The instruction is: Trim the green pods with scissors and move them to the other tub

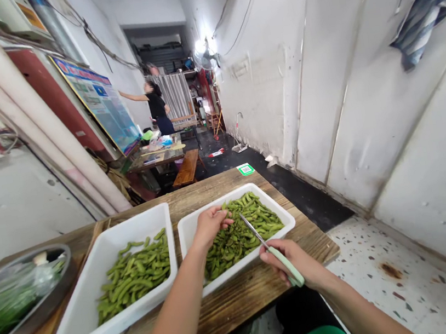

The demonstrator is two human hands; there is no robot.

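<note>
My left hand [211,225] is over the right white tray [187,228], its fingers pinched on what looks like an edamame pod, partly hidden by the fingertips. Green edamame pods [250,213] fill much of that tray, some with dark brown bits among them. In my right hand [290,260] is a pair of scissors [284,260] with pale green handles. The blades point up and left over the pods; they look closed or nearly so. To the left, a second white tray [75,298] holds a heap of edamame pods [138,275] towards its right side.
Both trays stand on a wooden table [224,321]. At far left, a metal basin [69,266] holds bagged green vegetables [10,307]. A green QR card [245,169] lies at the table's far edge. Beyond are a bench [187,169], another table and a person [157,107] reaching toward a poster.
</note>
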